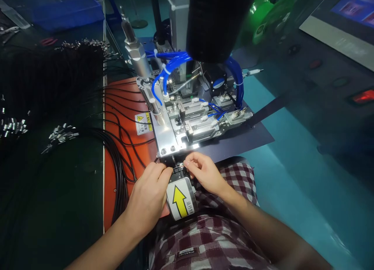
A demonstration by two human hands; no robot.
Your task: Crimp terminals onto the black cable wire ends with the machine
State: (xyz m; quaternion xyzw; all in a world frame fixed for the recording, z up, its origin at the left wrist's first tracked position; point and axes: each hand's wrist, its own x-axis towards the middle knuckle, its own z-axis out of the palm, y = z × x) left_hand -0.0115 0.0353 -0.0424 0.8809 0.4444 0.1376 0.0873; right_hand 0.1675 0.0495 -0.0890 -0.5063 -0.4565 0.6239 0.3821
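Note:
Both of my hands meet at the front of a metal machine [167, 135] fitted with blue air tubes. My right hand [204, 172] is closed in a pinch, thumb and index finger at a small silvery metal part [181, 166]. On the other side, my left hand [150, 186] has its fingers curled at the edge of a black fixture [176, 175]; whatever they grip is hidden. Below the fingers a rounded cover with a yellow arrow label [179, 198] sticks out toward my lap. Thin black cables [118, 176] run close beside my left wrist.
An orange-red plate [125, 102] lies left of the machine, crossed by cables. Bundles with silvery metal ends [62, 133] rest on the dark green surface [73, 207]. A warning label [143, 123] sits by the machine. A control panel with a screen [358, 7] stands right.

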